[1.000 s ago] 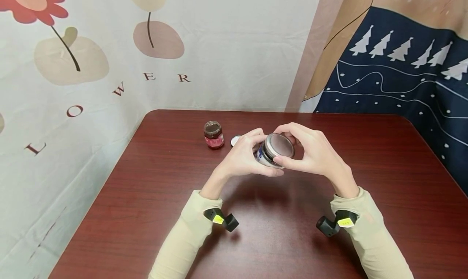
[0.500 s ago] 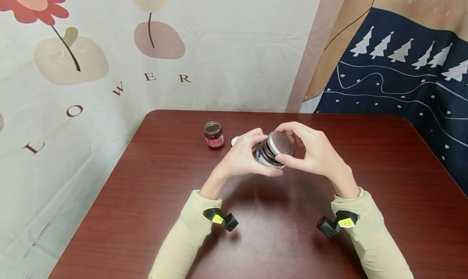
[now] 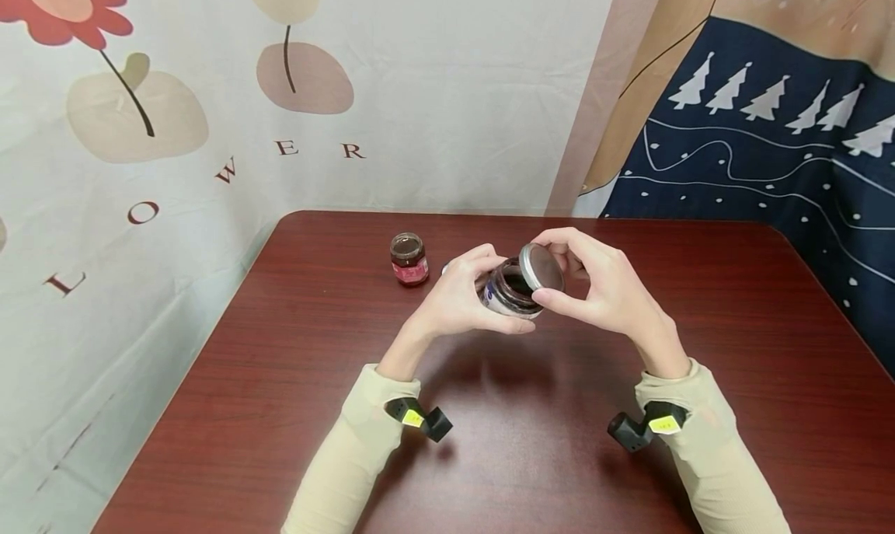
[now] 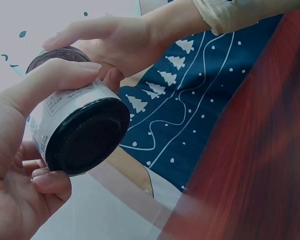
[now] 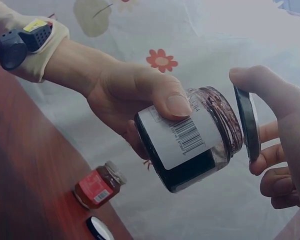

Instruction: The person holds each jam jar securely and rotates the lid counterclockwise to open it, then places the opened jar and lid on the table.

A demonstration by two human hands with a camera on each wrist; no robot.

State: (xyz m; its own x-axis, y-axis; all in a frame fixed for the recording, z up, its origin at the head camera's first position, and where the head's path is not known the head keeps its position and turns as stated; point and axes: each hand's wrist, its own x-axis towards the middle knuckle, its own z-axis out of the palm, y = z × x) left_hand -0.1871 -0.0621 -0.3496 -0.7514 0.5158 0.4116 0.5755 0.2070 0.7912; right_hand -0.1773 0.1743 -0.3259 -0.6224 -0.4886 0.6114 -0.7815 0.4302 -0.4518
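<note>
My left hand [image 3: 461,294] grips a glass jar [image 5: 190,145] of dark contents, its white label with a barcode facing the right wrist camera. The jar is held above the table, tilted toward the right, and its dark base [image 4: 92,137] faces the left wrist camera. Thumb and fingers of my right hand [image 3: 607,285] pinch a round metal lid [image 3: 541,267] by its edge. In the right wrist view the lid stands on edge, a narrow gap away from the jar's threaded mouth. The jar's opening shows dark beside the lid in the head view.
A smaller jar [image 3: 409,260] with a red-pink label stands lidless toward the back of the table [image 3: 280,378]. Beside it lies a white-faced lid [image 5: 100,228], mostly hidden behind my left hand in the head view. A printed cloth [image 3: 454,91] hangs behind the table.
The lid has come off the jar's mouth, moving up and right with my right hand while tilting. My left hand and the jar have shifted slightly left.
</note>
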